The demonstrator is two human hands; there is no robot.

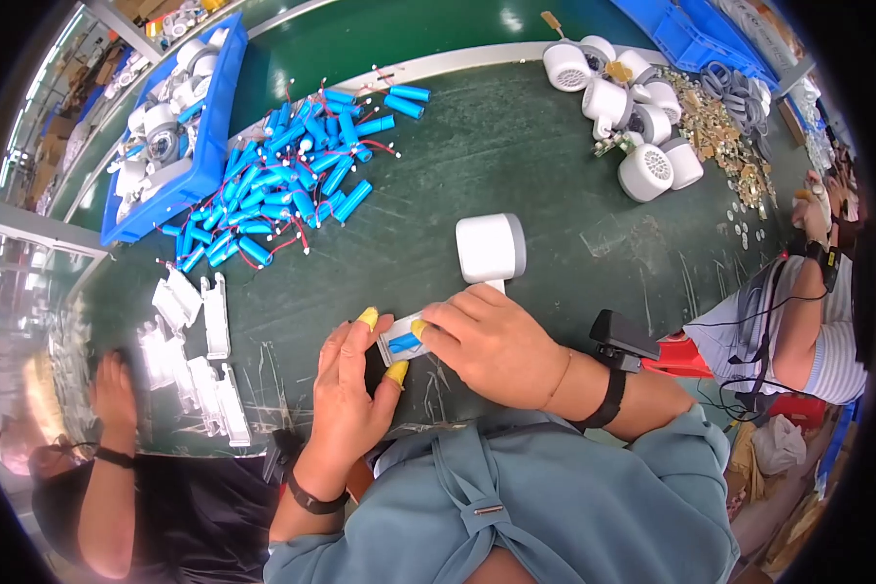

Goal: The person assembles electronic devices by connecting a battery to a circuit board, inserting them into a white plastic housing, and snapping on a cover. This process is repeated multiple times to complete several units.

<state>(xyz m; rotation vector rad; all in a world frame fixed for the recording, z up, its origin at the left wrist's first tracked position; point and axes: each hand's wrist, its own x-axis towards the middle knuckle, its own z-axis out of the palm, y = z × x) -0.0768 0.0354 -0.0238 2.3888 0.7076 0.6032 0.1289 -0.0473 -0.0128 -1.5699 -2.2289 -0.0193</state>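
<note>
In front of me is a small white plastic battery holder (389,354) with a blue cylindrical battery (404,344) lying in it. My left hand (352,384) grips its left end between thumb and fingers. My right hand (496,350) is closed on the other end, its thumb pressed onto the holder and covering part of the battery. Yellow finger cots cover some fingertips on both hands. Just beyond my right hand stands a white rounded housing (487,247) with a grey rim; its lower part is hidden behind my fingers.
Blue batteries (292,170) with red wires are heaped at far left, beside a blue bin (219,127) of white parts. White plastic holders (200,360) lie nearer. White housings (645,173) and small circuit boards (725,136) sit far right. Co-workers' arms (115,467) flank me both sides.
</note>
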